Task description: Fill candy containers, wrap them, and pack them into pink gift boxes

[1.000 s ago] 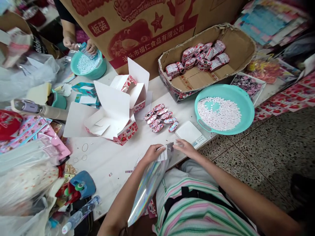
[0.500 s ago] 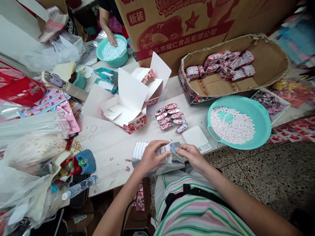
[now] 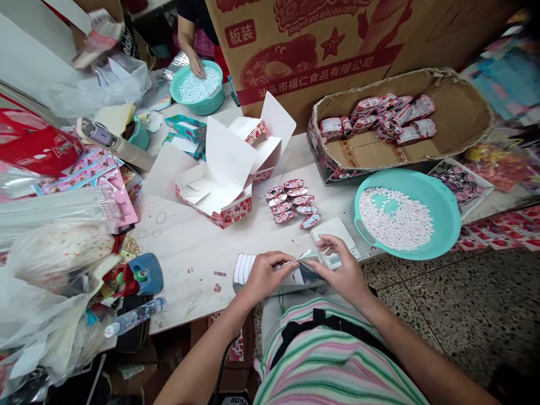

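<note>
In the head view, the thin holographic foil pouch (image 3: 304, 274) looked light, soft and slippery, best held by its edges; it lay at the near edge of the table (image 3: 189, 247), pinched between the left hand (image 3: 265, 275) and right hand (image 3: 340, 264). Since the earlier frame, the right hand had shifted toward the digital scale (image 3: 335, 233).

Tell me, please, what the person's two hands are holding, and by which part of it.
The left hand and right hand hold a holographic foil pouch, their fingers pinching it along its upper edge; the hands partly hide the exact grip.
</note>
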A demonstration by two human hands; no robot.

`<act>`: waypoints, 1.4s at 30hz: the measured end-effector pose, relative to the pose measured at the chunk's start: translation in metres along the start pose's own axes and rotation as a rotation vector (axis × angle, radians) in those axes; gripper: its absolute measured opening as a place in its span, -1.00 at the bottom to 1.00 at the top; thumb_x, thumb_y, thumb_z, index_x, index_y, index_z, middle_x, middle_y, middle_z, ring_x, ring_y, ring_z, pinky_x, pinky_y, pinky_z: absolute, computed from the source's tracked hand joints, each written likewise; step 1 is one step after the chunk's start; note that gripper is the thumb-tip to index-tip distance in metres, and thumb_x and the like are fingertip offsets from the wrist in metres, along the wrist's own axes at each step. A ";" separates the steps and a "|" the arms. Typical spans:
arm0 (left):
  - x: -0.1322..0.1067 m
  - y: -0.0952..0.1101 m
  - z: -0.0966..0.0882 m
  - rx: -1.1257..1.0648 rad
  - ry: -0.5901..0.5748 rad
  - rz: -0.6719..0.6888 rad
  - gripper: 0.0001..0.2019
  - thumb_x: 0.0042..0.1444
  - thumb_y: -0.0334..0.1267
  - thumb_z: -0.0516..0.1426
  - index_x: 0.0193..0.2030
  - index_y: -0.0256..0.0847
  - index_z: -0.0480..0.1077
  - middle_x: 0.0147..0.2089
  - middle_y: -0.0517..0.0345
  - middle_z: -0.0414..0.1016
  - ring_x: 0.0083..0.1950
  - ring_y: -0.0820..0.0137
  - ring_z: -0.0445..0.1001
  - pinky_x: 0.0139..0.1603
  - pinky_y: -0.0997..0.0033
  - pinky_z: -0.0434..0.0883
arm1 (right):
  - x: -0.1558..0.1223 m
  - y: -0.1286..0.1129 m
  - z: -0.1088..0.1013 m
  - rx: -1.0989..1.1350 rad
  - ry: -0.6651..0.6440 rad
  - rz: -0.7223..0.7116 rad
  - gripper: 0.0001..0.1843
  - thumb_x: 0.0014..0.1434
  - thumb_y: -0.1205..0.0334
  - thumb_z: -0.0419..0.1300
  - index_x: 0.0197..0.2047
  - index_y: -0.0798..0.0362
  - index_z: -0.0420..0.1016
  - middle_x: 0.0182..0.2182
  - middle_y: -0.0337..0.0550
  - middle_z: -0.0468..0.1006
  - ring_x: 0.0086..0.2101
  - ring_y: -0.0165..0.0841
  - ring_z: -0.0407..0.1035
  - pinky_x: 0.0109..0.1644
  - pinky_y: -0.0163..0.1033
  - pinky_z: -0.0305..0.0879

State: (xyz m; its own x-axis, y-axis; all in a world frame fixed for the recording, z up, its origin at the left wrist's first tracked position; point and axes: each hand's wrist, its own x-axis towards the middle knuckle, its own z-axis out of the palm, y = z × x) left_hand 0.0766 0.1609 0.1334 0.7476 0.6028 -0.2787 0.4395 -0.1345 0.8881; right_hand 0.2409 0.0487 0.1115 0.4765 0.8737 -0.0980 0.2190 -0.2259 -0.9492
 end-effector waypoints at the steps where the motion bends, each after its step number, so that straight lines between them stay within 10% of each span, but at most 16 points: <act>1: -0.001 0.002 0.000 0.000 -0.010 -0.004 -0.82 0.13 -0.18 0.13 -0.29 -0.20 0.52 -0.31 0.15 0.58 -0.33 0.47 0.48 -0.27 0.53 0.34 | 0.002 -0.003 -0.004 -0.097 -0.021 -0.126 -0.48 0.02 0.13 0.28 0.06 -0.02 0.31 -0.12 -0.06 0.47 -0.13 -0.24 0.33 -0.04 -0.08 0.28; 5: -0.006 0.011 -0.002 0.044 -0.043 0.017 -0.84 0.13 -0.18 0.14 -0.30 -0.18 0.52 -0.31 0.18 0.59 -0.32 0.47 0.48 -0.25 0.53 0.33 | 0.012 -0.019 -0.014 -0.250 -0.267 -0.403 -0.79 0.14 0.23 0.18 -0.12 -0.01 0.45 -0.22 -0.10 0.50 -0.14 -0.27 0.33 -0.05 -0.11 0.28; 14: -0.017 0.021 0.000 0.191 -0.038 0.055 -0.90 0.10 -0.22 0.17 -0.30 -0.11 0.51 -0.31 0.27 0.60 -0.32 0.47 0.49 -0.18 0.47 0.29 | 0.012 -0.029 -0.019 -0.244 -0.403 -0.377 -0.98 0.12 0.34 0.20 -0.35 0.05 0.42 -0.39 -0.19 0.49 -0.31 -0.38 0.34 -0.22 -0.24 0.25; 29: -0.001 0.021 0.002 0.180 -0.038 -0.034 -0.83 0.13 -0.17 0.12 -0.30 -0.13 0.54 -0.33 0.20 0.60 -0.33 0.43 0.53 -0.30 0.51 0.34 | 0.015 -0.019 -0.016 -0.555 -0.228 -0.772 -0.72 0.14 0.41 0.14 -0.05 0.09 0.45 -0.19 -0.03 0.52 -0.13 -0.27 0.34 -0.03 -0.11 0.35; 42: 0.002 0.018 0.005 0.072 -0.070 -0.095 -0.79 0.13 -0.14 0.12 -0.29 -0.15 0.55 -0.34 0.19 0.61 -0.36 0.42 0.52 -0.33 0.52 0.37 | 0.008 -0.003 -0.021 -0.624 -0.265 -0.785 -0.68 0.18 0.35 0.12 0.02 0.01 0.43 -0.16 -0.09 0.55 -0.13 -0.28 0.39 -0.06 -0.13 0.37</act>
State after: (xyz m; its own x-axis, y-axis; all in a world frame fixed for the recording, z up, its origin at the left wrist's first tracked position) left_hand 0.0884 0.1562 0.1471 0.7327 0.5593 -0.3878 0.5429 -0.1367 0.8286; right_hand 0.2622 0.0471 0.1204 -0.1766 0.9212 0.3468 0.8250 0.3307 -0.4583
